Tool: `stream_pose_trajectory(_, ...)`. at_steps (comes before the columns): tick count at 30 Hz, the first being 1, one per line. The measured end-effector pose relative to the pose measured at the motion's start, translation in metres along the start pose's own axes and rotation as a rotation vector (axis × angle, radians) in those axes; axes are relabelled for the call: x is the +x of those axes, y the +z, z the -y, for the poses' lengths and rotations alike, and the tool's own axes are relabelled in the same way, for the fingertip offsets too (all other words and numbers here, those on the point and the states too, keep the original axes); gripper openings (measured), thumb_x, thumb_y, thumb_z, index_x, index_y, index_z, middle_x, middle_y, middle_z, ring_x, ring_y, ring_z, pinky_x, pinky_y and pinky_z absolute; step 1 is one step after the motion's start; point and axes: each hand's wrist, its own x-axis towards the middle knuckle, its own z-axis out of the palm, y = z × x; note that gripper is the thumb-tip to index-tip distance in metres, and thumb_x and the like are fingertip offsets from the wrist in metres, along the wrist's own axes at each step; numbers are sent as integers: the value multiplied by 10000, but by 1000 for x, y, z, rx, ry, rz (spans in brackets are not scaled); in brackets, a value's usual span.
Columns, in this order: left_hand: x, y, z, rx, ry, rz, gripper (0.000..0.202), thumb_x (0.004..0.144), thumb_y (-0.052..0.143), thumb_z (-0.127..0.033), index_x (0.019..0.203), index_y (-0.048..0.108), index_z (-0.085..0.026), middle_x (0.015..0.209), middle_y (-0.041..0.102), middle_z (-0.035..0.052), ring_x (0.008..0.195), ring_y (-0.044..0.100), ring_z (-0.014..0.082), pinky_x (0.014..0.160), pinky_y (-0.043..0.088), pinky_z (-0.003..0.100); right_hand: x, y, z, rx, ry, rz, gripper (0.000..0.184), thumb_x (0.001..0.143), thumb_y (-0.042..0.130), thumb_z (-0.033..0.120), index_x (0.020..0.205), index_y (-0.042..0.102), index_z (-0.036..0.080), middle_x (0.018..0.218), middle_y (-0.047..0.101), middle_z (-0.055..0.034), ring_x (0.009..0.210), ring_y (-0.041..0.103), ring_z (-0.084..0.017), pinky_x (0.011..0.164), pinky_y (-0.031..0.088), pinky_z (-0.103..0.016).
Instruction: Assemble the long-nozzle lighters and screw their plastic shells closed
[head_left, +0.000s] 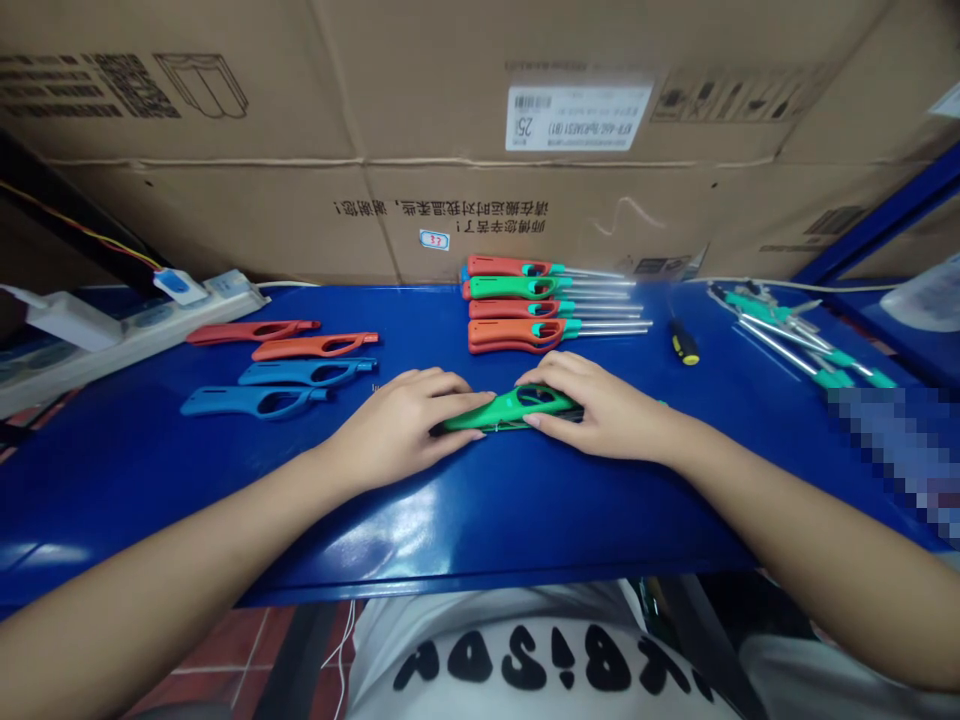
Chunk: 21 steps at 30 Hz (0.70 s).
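Note:
A green lighter casing (511, 407) lies sideways on the blue tabletop, just in front of me. Its rear end is gripped by my left hand (411, 425), thumb on the near side. Around the front end, by the trigger loop, my right hand (596, 405) is closed with fingers on both sides. Something dark shows under the casing near my right fingers; I cannot make it out. Just beyond the hands is a stack of red, green and orange long-nosed lighters (514, 333) with metal tubes pointing right.
Red and blue lighter casings (274, 372) lie at the left, near a white power strip (157, 335). A black-and-yellow screwdriver (684, 345) lies right of the stack. Farther right are loose metal tubes with green ends (799, 340). A large cardboard box (262, 220) stands behind the table (540, 520).

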Motion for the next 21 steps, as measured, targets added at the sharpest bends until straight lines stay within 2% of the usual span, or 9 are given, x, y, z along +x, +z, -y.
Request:
stream_pose_trajectory(10,1,-6,-6,3,-28,46,296,981,587,-316,1240,700,-227,1092,716,83,986,664,232,879,520,384,1,5,0,-105,16,62,314,954,622,433,1185,621,220,1141,633,-100,1067,569,-268,913,432,-433)
stream_pose_trajectory(21,1,-5,-6,-83,-95,35,281,963,632,-316,1218,712,-231,1071,706,73,970,648,229,871,537,387,1,7,-2,10,22,8,303,917,684,393,1161,636,220,1130,625,-87,1089,581,-251,962,428,-434)
